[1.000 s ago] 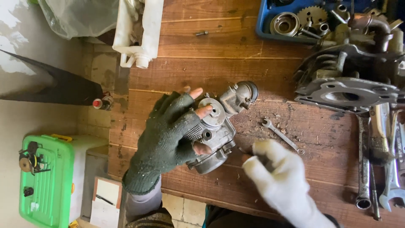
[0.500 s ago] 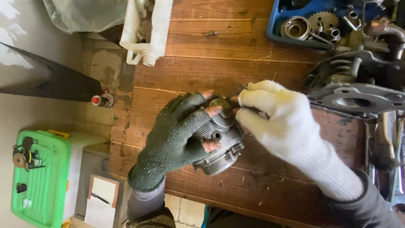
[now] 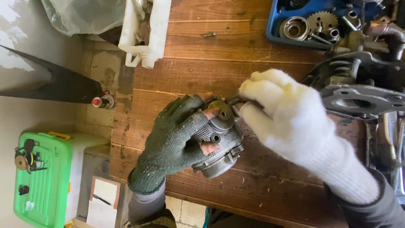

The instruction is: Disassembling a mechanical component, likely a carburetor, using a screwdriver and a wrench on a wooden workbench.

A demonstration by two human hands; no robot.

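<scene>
Ribbed grey metal carburettor [image 3: 219,145] gripped by knitted-gloved left hand [image 3: 177,141].

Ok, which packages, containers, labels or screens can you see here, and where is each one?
Green plastic case: bottom left, on the floor, ribbed lid.
White plastic jug: top, at the bench edge, on its side.
Blue tray: top right, holds gears.
Clear plastic bag: top left.
No screens or readable labels.

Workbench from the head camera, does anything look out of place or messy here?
A few things. A lone bolt lies loose on the wooden bench, apart from the blue tray of gears. Debris specks dot the boards by the metal part that the left hand grips. The white jug lies on its side.
</scene>
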